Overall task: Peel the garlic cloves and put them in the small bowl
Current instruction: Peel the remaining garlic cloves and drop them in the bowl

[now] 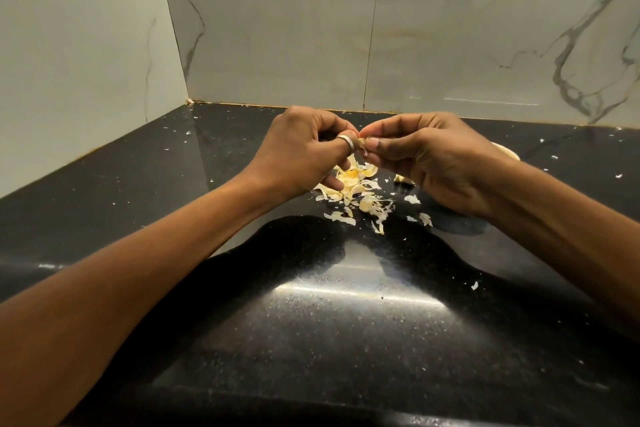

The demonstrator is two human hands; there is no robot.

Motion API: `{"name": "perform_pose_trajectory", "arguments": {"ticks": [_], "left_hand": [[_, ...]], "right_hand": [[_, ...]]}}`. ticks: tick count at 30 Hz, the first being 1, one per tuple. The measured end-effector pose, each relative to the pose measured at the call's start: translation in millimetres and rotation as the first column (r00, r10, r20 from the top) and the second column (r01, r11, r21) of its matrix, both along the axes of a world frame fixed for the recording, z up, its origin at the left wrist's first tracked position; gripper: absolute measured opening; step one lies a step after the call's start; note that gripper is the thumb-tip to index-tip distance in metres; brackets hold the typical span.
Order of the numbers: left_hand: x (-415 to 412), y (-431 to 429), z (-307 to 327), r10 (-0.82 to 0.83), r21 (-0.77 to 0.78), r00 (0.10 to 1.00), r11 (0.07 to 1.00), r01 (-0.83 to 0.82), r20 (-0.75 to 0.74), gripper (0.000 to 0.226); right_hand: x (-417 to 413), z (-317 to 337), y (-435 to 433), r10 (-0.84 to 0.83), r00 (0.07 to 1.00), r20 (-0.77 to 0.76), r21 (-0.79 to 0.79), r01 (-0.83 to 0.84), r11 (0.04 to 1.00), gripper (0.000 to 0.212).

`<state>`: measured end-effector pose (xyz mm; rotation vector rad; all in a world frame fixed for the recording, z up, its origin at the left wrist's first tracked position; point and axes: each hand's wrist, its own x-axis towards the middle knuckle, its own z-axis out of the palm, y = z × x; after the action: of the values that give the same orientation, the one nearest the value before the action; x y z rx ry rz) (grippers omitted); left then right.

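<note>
Brace the garlic clove (pixel 362 142), pinched between fingertips of left hand (pixel 304 149) and right hand (pixel 426 156) just above the peel heap (pixel 353 192), with the left, tear skin rightward, then drop it in what looks like the small bowl (pixel 507 152) behind the right wrist.

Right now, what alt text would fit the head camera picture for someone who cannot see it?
A left hand and a right hand pinch one garlic clove between them, above a pile of papery peels on a black countertop.
</note>
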<state>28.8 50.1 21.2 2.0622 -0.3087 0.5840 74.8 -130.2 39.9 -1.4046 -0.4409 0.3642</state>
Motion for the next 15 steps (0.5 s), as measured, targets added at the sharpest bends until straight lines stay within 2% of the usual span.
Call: {"name": "perform_pose_trajectory", "arguments": {"ticks": [6, 10, 15], "left_hand": [[1.7, -1.0, -1.3, -0.012, -0.019, 0.999, 1.000, 0.011, -0.037, 0.005], [2.2, -0.6, -3.2, 0.027, 0.045, 1.000, 0.999, -0.027, 0.003, 0.011], [1.2, -1.5, -4.7, 0.058, 0.108, 0.996, 0.992, -0.065, 0.067, 0.010]], "right_hand": [[2.6, -3.1, 2.2, -0.049, 0.998, -0.026, -0.009, 0.049, 0.999, 0.019], [2.6, -3.7, 3.6, -0.045, 0.999, -0.020, -0.018, 0.045, 0.999, 0.018], [2.8, -5.1, 4.1, -0.070, 0.996, 0.061, -0.088, 0.075, 0.993, 0.016]]}}
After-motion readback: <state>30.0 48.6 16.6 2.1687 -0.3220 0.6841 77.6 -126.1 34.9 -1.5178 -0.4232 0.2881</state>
